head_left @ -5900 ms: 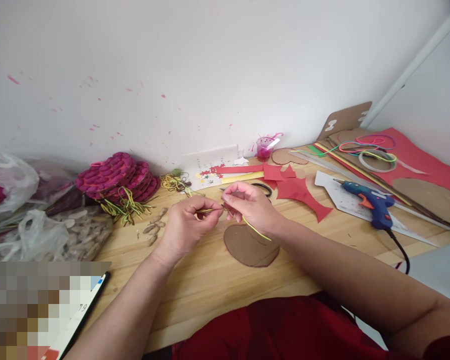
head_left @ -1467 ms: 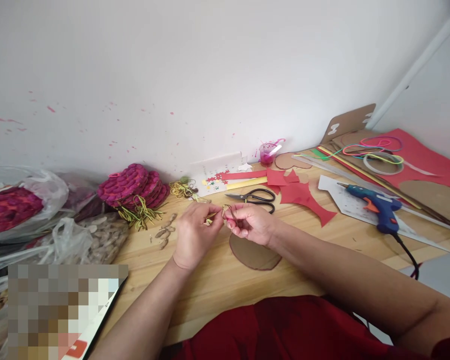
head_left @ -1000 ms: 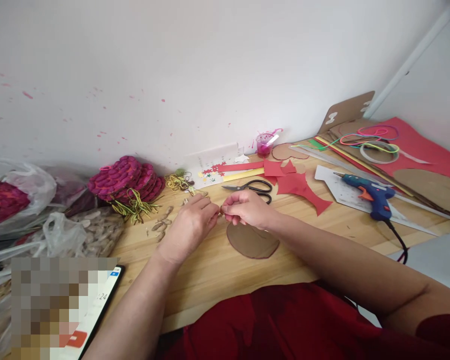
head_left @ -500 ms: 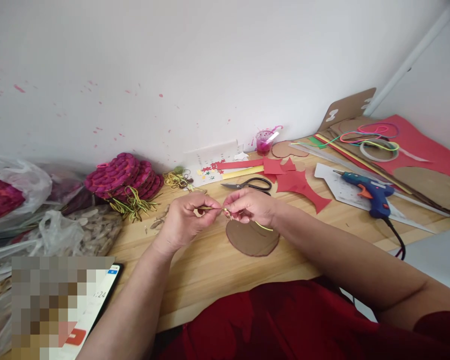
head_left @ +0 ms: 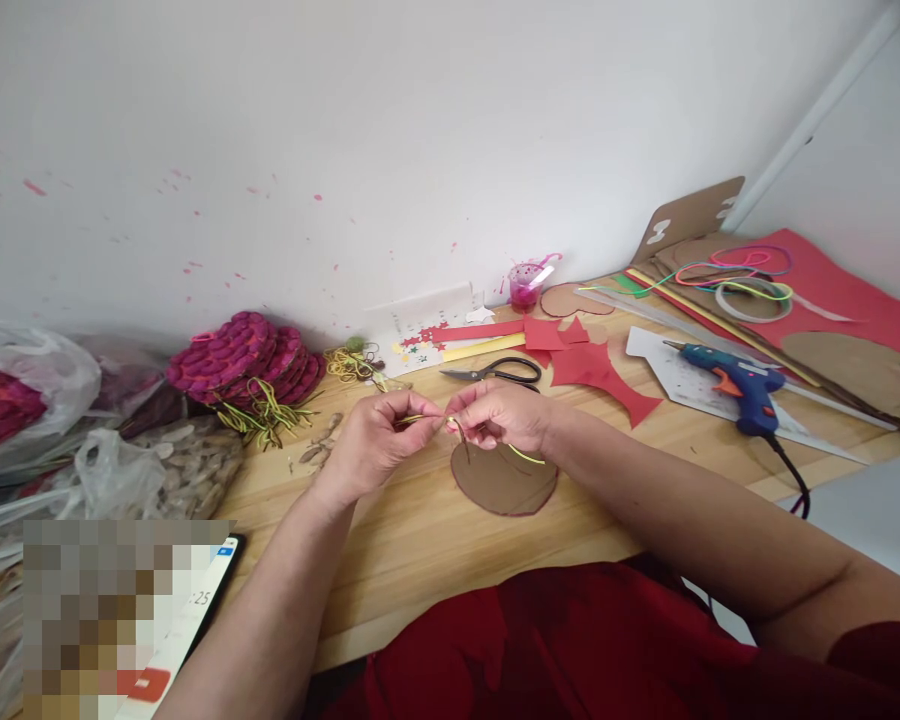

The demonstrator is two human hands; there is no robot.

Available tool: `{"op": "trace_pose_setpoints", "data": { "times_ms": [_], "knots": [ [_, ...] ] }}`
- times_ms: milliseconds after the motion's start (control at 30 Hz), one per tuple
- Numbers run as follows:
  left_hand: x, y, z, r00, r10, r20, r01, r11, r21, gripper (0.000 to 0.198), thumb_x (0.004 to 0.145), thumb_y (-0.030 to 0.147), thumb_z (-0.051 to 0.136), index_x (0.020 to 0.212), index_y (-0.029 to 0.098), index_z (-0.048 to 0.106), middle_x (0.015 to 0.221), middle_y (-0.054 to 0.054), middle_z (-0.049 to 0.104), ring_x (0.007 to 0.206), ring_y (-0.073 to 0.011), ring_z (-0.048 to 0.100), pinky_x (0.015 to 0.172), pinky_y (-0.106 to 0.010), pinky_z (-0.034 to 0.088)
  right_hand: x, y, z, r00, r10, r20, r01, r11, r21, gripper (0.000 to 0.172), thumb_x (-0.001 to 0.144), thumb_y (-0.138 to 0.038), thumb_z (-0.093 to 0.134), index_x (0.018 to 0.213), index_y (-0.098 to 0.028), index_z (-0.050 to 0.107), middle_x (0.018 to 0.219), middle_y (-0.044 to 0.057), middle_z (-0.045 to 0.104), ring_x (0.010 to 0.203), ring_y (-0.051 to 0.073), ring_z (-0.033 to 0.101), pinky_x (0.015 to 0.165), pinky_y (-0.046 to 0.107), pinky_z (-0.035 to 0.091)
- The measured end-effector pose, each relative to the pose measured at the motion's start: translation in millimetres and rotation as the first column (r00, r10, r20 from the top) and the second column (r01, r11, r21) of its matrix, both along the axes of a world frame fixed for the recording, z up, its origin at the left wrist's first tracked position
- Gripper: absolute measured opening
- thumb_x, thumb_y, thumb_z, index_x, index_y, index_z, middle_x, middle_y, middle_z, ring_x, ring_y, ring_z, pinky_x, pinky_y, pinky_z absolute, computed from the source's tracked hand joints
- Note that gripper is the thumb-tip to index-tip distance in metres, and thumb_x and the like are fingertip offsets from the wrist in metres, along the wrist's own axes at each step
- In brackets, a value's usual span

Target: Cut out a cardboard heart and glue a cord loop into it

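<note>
My left hand [head_left: 375, 440] pinches yellow-and-dark string between thumb and forefinger. Fingertip to fingertip with it, my right hand [head_left: 499, 415] grips the same string [head_left: 526, 455], whose yellow end sticks out below the palm. A short dark strand hangs between the hands; the part in the fingers is too small to make out. Below them a round cardboard disc [head_left: 502, 485] with a reddish edge lies on the wooden table [head_left: 390, 570]. Black-handled scissors [head_left: 495, 372] rest just beyond my right hand.
Red paper scraps [head_left: 600, 375] and a blue glue gun [head_left: 742, 385] lie to the right. A cup of pink paint [head_left: 526, 290] stands by the wall. Stacked purple-red discs [head_left: 244, 360] with yellow tassels, plastic bags [head_left: 112, 470] and a phone [head_left: 210, 600] are at the left.
The dark strand between my fingers now hangs lower over the disc. Both hands stay almost in place, still pinching. The view has shifted very slightly.
</note>
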State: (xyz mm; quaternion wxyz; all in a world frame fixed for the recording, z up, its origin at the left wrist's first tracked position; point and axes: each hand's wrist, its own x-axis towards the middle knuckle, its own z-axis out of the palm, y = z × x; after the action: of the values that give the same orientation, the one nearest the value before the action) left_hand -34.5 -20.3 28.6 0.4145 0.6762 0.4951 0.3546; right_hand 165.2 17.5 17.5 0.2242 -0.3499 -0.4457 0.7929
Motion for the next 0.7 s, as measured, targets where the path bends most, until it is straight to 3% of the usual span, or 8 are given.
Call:
{"op": "trace_pose_setpoints", "data": {
  "times_ms": [233,433,567,700],
  "knots": [
    [2.2,0.1,6.8,0.997,0.076,-0.007,-0.077,0.995,-0.068,0.021,0.078,0.037,0.073,0.083,0.016,0.072,0.075,-0.003,0.070,0.065,-0.0126,0.057,0.056,-0.022,0.041,0.9,-4.1,2.6,0.993,-0.080,0.090,0.063,0.981,0.182,0.008,0.073,-0.018,0.070,0.079,-0.015,0.065,0.063,0.000,0.063,0.052,0.008,0.052,0.044,0.018,0.036],
    [3.9,-0.3,11.8,0.992,0.122,0.028,-0.120,0.990,-0.070,0.020,0.074,0.036,0.075,0.078,0.017,0.071,0.069,0.000,0.065,0.059,-0.0111,0.051,0.053,-0.022,0.037,2.8,-5.7,15.7,0.960,-0.246,0.133,0.173,0.897,0.408,0.019,0.080,-0.033,0.075,0.083,-0.015,0.071,0.081,0.004,0.070,0.072,0.012,0.060,0.058,0.021,0.044],
    [4.8,-0.5,12.2,0.991,0.134,0.014,-0.132,0.986,-0.098,0.021,0.073,0.036,0.076,0.078,0.016,0.072,0.069,0.000,0.065,0.060,-0.0111,0.051,0.055,-0.022,0.037,0.2,-7.1,13.5,0.959,-0.263,0.103,0.190,0.871,0.453,0.019,0.073,-0.029,0.080,0.082,-0.014,0.071,0.082,0.004,0.073,0.072,0.012,0.063,0.065,0.024,0.047],
    [5.1,0.1,10.2,0.988,0.136,0.078,-0.122,0.979,-0.167,0.025,0.073,0.039,0.077,0.077,0.015,0.071,0.072,0.000,0.066,0.063,-0.0108,0.052,0.060,-0.023,0.039,-1.6,-8.2,9.1,0.963,-0.261,0.071,0.182,0.820,0.542,0.014,0.077,-0.025,0.074,0.085,-0.014,0.072,0.081,0.004,0.073,0.072,0.013,0.065,0.068,0.026,0.051]
  ]
}}
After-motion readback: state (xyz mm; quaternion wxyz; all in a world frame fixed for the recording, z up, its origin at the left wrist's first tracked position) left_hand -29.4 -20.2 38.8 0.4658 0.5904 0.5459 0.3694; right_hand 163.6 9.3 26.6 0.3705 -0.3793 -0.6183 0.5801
